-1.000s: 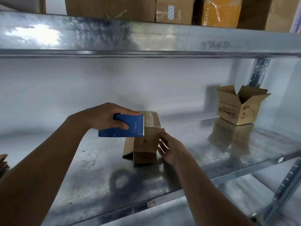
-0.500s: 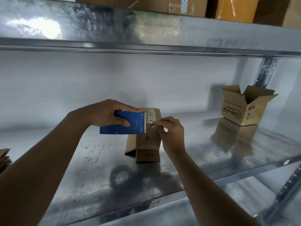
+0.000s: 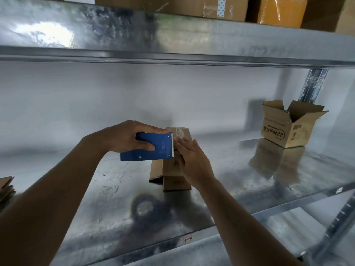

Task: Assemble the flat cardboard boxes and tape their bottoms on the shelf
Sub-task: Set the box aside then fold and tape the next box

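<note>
Head view. Metal shelf [image 3: 240, 181]: one small cardboard box [image 3: 175, 169] near the middle, standing with its taped bottom [image 3: 179, 132] up. Left hand [image 3: 126, 138]: fingers curled round a blue tape dispenser [image 3: 148, 147], its toothed edge at the box's top. Right hand [image 3: 192, 160]: fingers straight, pressing flat on the box's near face. Far right corner: an assembled box [image 3: 288, 127], flaps open, well apart. Left edge: a stack of flat cardboard [image 3: 6, 187]. Upper shelf [image 3: 172, 37]: brown cartons [image 3: 172, 5].
</note>
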